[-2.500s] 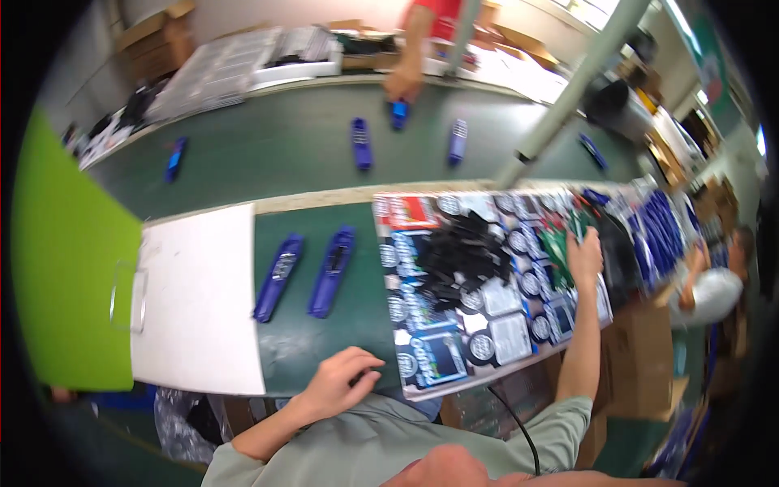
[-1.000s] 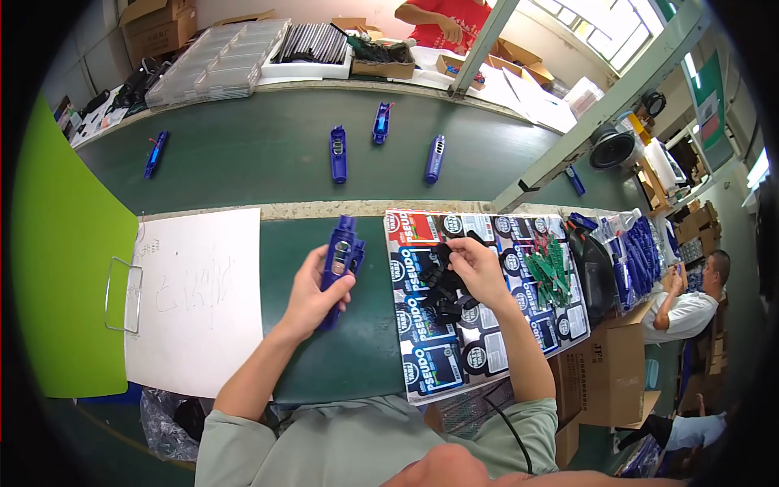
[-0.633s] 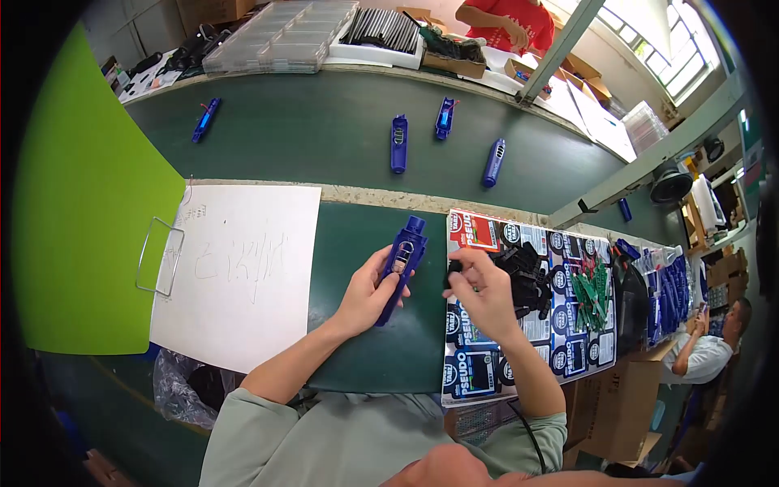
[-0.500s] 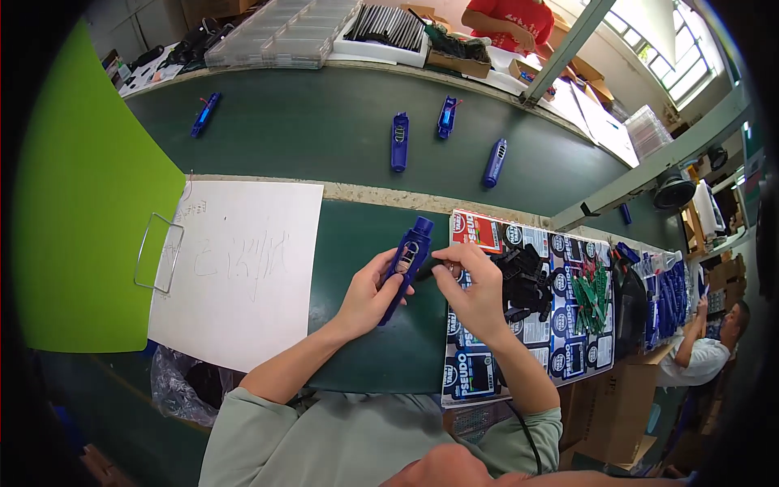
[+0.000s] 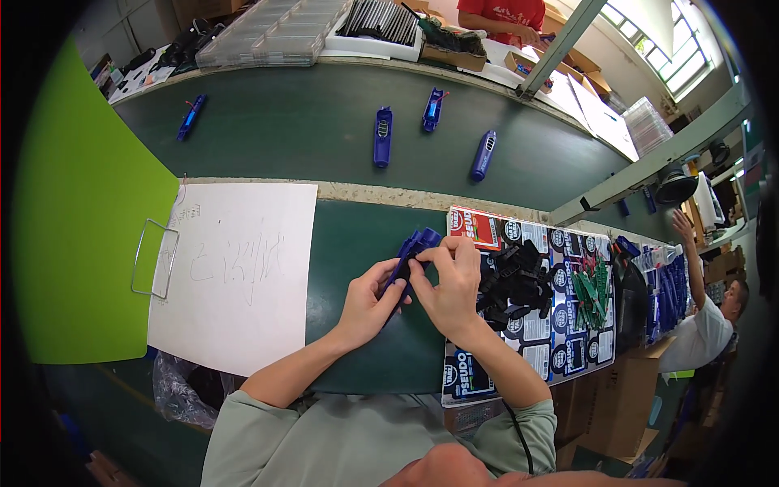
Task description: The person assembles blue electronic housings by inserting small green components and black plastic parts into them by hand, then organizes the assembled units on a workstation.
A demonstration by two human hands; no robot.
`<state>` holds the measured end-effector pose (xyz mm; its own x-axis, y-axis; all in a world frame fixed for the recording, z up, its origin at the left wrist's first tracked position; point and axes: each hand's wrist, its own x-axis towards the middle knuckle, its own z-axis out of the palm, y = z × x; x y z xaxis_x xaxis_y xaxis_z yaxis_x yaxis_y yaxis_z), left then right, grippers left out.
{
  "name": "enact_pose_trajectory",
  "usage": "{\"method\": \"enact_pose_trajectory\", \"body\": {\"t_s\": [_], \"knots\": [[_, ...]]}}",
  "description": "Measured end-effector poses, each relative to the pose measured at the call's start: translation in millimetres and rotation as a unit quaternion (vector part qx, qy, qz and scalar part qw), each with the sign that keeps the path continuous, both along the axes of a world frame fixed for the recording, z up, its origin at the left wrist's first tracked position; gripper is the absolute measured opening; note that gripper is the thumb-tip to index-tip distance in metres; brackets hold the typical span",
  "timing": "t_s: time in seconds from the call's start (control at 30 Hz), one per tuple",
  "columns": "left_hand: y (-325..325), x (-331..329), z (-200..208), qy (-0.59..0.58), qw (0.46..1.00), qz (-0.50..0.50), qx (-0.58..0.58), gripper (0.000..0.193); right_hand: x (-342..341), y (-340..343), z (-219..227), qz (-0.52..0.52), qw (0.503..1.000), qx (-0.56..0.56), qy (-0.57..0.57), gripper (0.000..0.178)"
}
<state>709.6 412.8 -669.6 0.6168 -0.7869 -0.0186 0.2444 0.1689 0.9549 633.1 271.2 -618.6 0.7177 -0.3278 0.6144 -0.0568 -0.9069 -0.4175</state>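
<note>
a green table (image 5: 357,361) spreads beneath the left grip (image 5: 369,304), which is closed around a blue casing (image 5: 416,244); the right grip (image 5: 446,288) touches the casing, whether pinching anything i cannot tell. black pieces (image 5: 519,280) lie right of both.

Handwriting (image 5: 238,264) on paper (image 5: 243,329), print (image 5: 466,375) on mat (image 5: 536,355)

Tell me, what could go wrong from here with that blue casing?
The blue casing might slip: the left hand grips it while the right hand has its fingertips at the upper part. The right hand could also knock the loose black pieces heaped close beside it. Those might mix with the green parts lying nearby on the same printed sheet.
</note>
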Motion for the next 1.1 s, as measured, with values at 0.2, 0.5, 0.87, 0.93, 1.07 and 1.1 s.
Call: {"method": "enact_pose_trajectory", "body": {"t_s": [0.2,0.5,0.87,0.93,1.07,1.1], "knots": [[-2.5,-5.2,-0.9,-0.106,0.994,0.023,0.015,0.029,-12.5,-10.3,9.9,0.01,0.946,0.323,0.028,0.054],[4.6,-7.7,4.5,-0.101,0.994,-0.011,0.044,0.029,-62.5,-38.8,19.7,0.105,0.937,0.324,0.08,0.033],[-3.5,0.7,0.5,-0.113,0.992,0.015,0.057,0.027,-374.2,73.0,-91.6,-0.467,0.802,0.369,0.041,0.016],[1.1,3.0,-4.5,-0.129,0.989,0.031,0.062,0.026,-331.6,131.2,-96.4,-0.408,0.763,0.495,0.081,0.011],[-8.0,-0.7,-12.9,-0.12,0.991,0.04,0.049,0.023,-277.3,124.8,-60.0,-0.295,0.907,0.28,-0.112,0.026],[-9.0,0.5,-10.5,-0.129,0.99,0.024,0.045,0.023,-275.6,119.7,-63.5,-0.307,0.912,0.212,-0.17,0.032]]}}
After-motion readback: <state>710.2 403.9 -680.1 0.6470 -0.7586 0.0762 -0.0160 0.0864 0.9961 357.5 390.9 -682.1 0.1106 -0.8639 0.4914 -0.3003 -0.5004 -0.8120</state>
